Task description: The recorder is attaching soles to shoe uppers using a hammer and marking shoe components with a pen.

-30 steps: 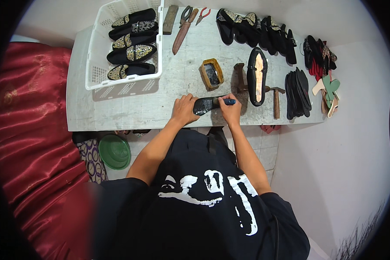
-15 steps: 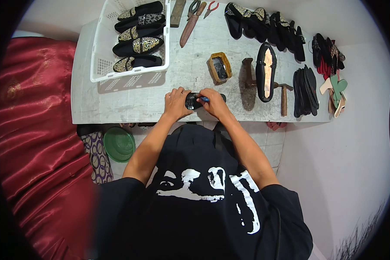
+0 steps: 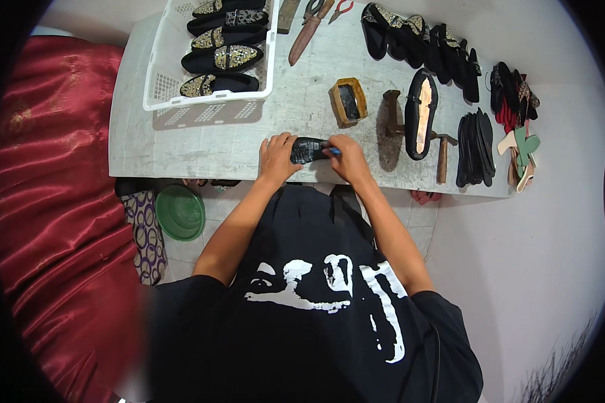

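**Right hand [image 3: 349, 159] drawn away from left hand [image 3: 277, 160] along the black sole [image 3: 306, 151]**

Clock directions run from that sole, which lies near your edge of the scuffed, pale grey table [image 3: 202, 153]. White wall [image 3: 544, 221] stands at 4 o'clock; glossy, creased red cloth [image 3: 64, 181] hangs at 9; below the table, at 8, sits a round green basin [image 3: 180, 213].

Your right fingers pinch a blue-ended tool [image 3: 335, 152]; its working tip is too small to make out, and your hand hides the sole's right end. Your left fingers bend over the other end, thumb apart on the near edge. The frame cuts off the top of the white perforated basket [image 3: 212, 100] at 11, and the shapes under the table are hard to read.

The sole looks shiny and ridged. At 1 stands a tan, straight-sided tub [image 3: 341, 102], dark inside; at 2, an upturned black shoe [image 3: 421, 114] shows a pale, elongated strip.
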### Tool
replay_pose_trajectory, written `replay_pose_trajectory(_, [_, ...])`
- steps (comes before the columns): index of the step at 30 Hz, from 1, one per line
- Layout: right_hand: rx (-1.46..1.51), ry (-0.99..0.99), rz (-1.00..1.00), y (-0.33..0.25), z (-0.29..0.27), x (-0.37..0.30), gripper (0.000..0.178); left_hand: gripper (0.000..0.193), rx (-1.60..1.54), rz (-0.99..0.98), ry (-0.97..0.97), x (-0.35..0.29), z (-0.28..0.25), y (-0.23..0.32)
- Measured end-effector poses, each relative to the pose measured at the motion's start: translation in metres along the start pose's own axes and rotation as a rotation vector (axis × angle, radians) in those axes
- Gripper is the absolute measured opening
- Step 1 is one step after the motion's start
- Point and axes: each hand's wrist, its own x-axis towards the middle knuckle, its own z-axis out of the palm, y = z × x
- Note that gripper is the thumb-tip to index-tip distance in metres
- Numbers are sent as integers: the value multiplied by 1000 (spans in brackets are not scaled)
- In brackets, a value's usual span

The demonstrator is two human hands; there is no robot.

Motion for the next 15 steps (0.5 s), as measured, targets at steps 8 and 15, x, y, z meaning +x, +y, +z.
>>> replay_pose_trajectory(8, [149, 77, 43, -4, 30, 5, 17, 83, 53, -126, -52, -1, -3, 13])
replay_pose_trajectory(15, [102, 173, 213, 24, -16, -19, 18, 84, 60, -128, -75, -2, -4, 13])
